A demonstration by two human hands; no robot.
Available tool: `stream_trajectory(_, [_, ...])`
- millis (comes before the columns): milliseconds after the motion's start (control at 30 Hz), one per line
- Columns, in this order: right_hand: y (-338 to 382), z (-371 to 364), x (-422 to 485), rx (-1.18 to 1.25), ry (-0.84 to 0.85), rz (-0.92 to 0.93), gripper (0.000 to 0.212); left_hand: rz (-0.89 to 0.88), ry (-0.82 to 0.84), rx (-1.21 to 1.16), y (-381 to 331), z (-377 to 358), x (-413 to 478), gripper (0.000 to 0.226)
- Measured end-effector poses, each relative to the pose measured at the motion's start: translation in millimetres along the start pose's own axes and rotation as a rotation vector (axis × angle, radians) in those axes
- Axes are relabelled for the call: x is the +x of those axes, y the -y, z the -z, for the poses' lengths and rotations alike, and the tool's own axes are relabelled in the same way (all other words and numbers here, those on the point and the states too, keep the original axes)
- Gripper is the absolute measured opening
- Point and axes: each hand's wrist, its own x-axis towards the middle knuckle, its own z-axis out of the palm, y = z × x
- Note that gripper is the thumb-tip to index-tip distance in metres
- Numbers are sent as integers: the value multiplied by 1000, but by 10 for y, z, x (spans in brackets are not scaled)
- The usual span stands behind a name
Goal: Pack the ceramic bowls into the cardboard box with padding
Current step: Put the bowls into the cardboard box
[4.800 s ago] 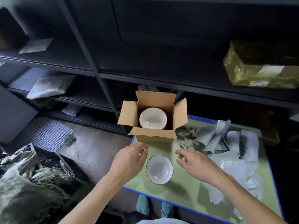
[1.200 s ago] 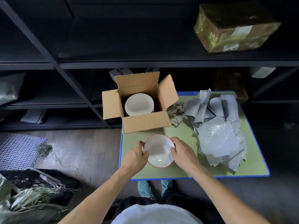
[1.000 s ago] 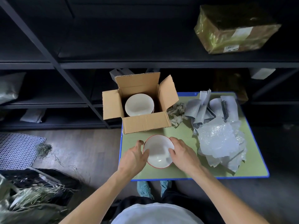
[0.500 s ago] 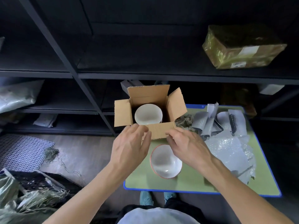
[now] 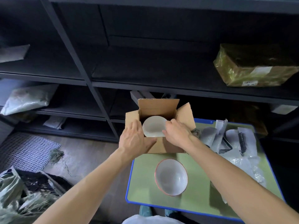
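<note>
- On the far-left corner of the green, blue-edged counter [image 5: 142, 180] stands the open cardboard box [image 5: 168, 147], its four flaps folded outward.
- Inside the box sits a white bowl [image 5: 152, 126], mouth up and tilted a little toward the near side.
- The left hand [image 5: 135, 139] lies over the box's near-left corner. Its fingers are straight and reach past the edge just beside the bowl, and its thumb is spread along the front wall.
- The right hand [image 5: 176, 133] reaches in from the right with fingers curled at the bowl's right rim. It appears to pinch that rim, though the hand itself hides the contact.
- A second, red-rimmed bowl [image 5: 171, 177] rests upright on the counter on the near side of the box, apart from both hands.
- The padding lies to the right of the box: grey foam sheets [image 5: 215, 136], with clear bubble wrap [image 5: 242, 164] nearer the right edge.
- Behind the counter rises dark shelving [image 5: 145, 70], with a plastic-wrapped parcel [image 5: 254, 67] on its upper right shelf.
- A white grid mat [image 5: 27, 152] lies on the floor at left.
</note>
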Motion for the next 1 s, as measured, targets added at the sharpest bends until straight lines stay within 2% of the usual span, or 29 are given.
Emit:
stream_trajectory(233, [42,-101,338,86,95,-191,34,10,30,-1,-38,-44,-7,100])
stream_trajectory(367, [100,-103,466,139,143,-302,60,32,88,-71,-79,-61,-7,110])
stream_trajectory(433, [108,-123,486,192,128,-326,62,33,84,-108,-81,-57,-3,110])
stream_trajectory(800, [29,140,249,252,-68,-301,21,32,82,-269,5,-141,-61,111])
stream_trajectory(900, [1,311,77,273,-146,-304,20,47,50,-328,34,-133,-55,103])
stream_trajectory(1000, [-12,446,-103,415,-182,-285,27,40,-6,-366,61,-80,-58,87])
